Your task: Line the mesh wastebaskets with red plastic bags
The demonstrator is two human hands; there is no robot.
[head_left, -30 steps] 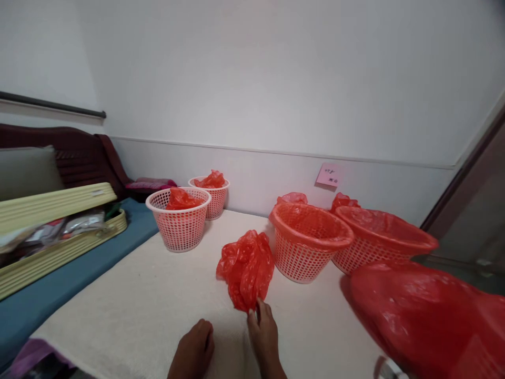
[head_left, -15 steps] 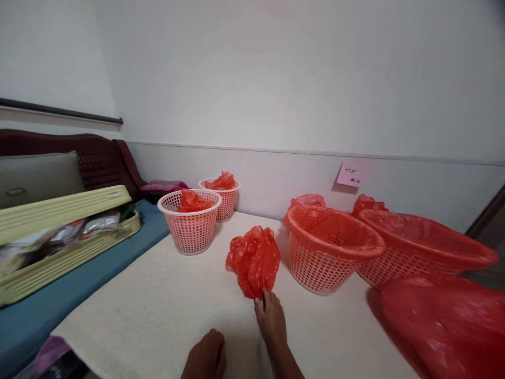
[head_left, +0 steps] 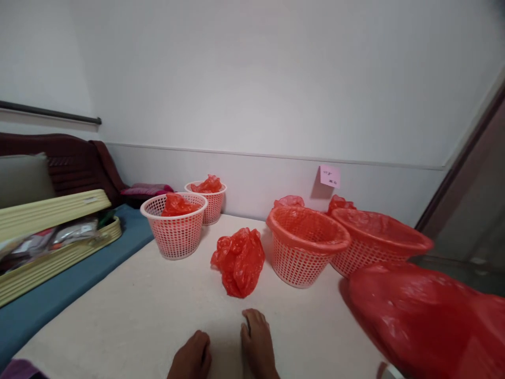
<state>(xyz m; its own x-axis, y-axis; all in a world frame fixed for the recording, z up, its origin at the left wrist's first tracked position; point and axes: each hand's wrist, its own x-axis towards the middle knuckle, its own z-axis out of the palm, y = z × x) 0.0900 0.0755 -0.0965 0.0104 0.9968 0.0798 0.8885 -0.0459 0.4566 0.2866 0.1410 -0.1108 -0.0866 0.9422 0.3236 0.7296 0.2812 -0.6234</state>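
A crumpled red plastic bag (head_left: pixel 239 263) lies on the white-covered tabletop (head_left: pixel 158 316) in front of me. My right hand (head_left: pixel 258 342) rests just short of it, not touching, with the fingers loosely bent and the thumb apart; nothing shows in it. To its left, my left hand (head_left: pixel 191 357) is curled closed near the bottom edge, with no object visible in it. Right of the bag stands a plastic basket (head_left: pixel 298 263) lined with a red bag folded over its rim.
Another red-lined basket (head_left: pixel 366 255) stands behind at right, and a large puffed red bag (head_left: pixel 418 316) fills the right front. Two pinkish-white baskets (head_left: pixel 177 237) with red bags inside stand at left. A pink note (head_left: pixel 330 176) is on the wall; an open yellow case (head_left: pixel 59 263) lies left.
My right hand has let go of the crumpled red bag and drawn back toward me. The view has turned a little right; the bag stays on the table.
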